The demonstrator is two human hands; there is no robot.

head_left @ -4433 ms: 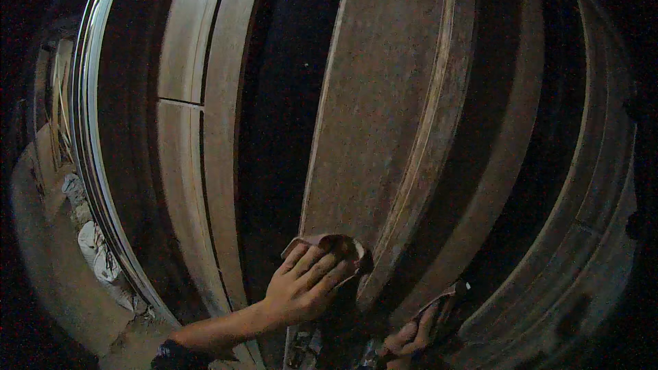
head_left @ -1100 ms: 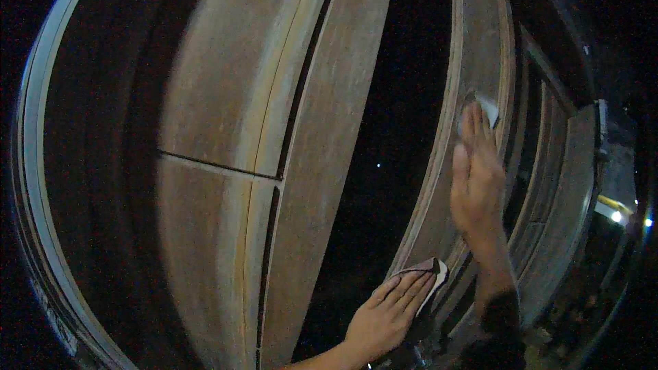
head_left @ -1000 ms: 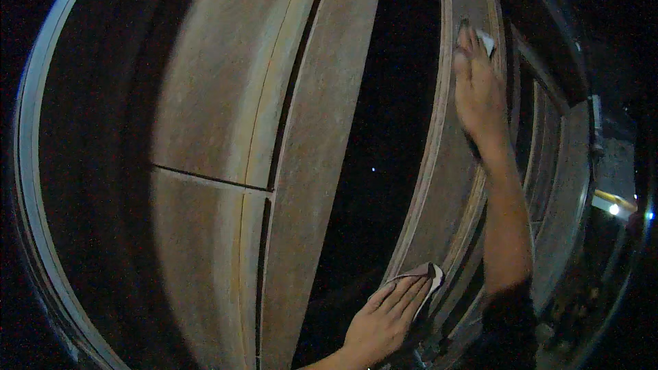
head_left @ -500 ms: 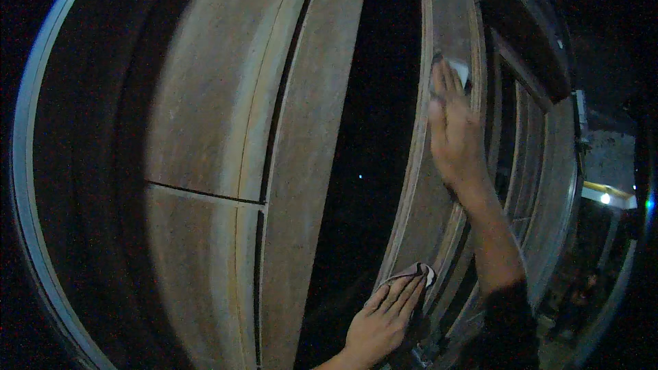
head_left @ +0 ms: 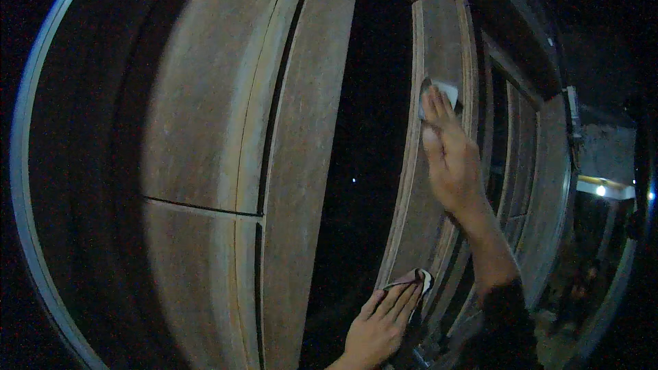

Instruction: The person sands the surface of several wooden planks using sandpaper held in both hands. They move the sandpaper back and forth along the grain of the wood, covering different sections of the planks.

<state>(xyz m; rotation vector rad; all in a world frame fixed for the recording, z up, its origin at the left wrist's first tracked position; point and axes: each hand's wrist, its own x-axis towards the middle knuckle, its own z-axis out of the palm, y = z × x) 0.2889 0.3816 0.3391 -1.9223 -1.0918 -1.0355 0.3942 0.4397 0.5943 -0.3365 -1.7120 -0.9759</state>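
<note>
Held a white sheet flat beneath the straight-fingered right grip, against a brown board just right of a tall dark gap. Held a folded sheet beneath the left grip, lower down, at the same board.
</note>
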